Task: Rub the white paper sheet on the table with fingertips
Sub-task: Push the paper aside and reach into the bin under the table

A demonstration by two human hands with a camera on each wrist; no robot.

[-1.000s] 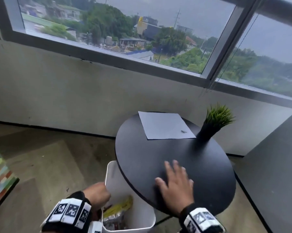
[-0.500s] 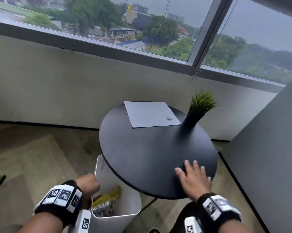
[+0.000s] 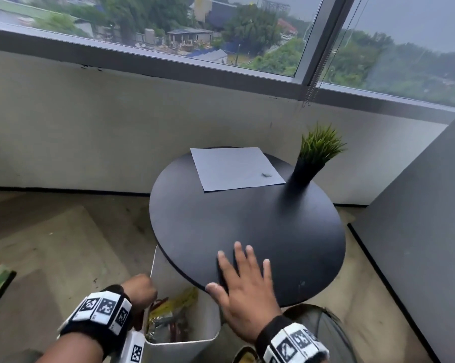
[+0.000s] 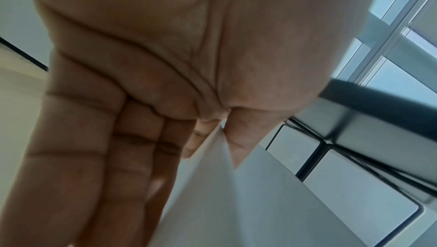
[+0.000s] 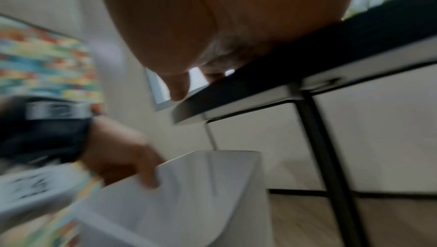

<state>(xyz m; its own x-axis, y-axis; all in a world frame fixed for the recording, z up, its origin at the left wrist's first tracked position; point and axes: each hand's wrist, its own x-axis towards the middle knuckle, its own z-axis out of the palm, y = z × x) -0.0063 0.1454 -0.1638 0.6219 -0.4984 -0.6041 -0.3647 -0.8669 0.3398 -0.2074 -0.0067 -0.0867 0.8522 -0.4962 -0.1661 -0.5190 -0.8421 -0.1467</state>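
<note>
Resting our right hand (image 3: 243, 292) flat on the near edge of the round black table (image 3: 247, 221), fingers (image 3: 238, 251) straight and slightly spread, we are well short of the white paper sheet (image 3: 234, 167), which lies at the far side, just left of the potted plant (image 3: 314, 158). Our left hand (image 3: 140, 290) pinches the rim of the white waste bin (image 3: 168, 344) (thumb and forefinger on the thin wall, the other fingers pressed together). The risk, as we judge it, lies in the long reach: the forearm could knock the plant over, and a loose sheet may slide off the far edge under rubbing fingertips.
</note>
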